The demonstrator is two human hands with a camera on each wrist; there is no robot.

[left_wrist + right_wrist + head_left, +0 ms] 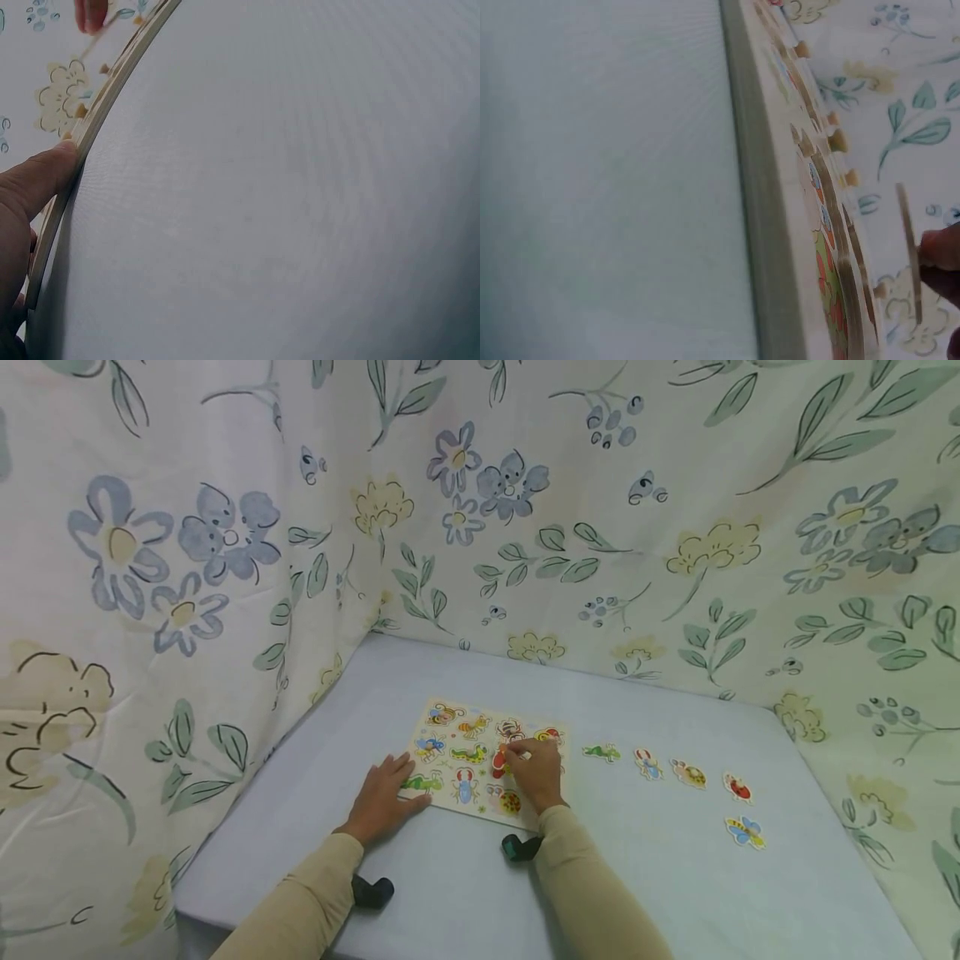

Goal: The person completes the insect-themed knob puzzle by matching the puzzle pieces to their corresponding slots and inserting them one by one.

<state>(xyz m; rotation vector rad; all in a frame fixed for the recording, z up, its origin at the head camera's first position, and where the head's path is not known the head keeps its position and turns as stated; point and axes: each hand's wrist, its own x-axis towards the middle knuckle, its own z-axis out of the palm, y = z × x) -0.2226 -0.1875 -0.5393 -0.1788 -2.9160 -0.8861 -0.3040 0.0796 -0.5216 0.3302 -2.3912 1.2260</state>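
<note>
Piece (910, 255) above board (442, 797), clamped in grip of right hand (536, 772). Left hand (381, 799) touches board's near left corner, fingers apart. Loose pieces (648, 764) on surface (637, 868), right. Step: probably fitting or removing piece, cannot tell which; fitting calls for laying flat, aligned.

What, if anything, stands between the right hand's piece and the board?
Nothing visible: in the right wrist view, open space separates the piece from the board. The left hand rests at the board's near left corner, aside.
</note>
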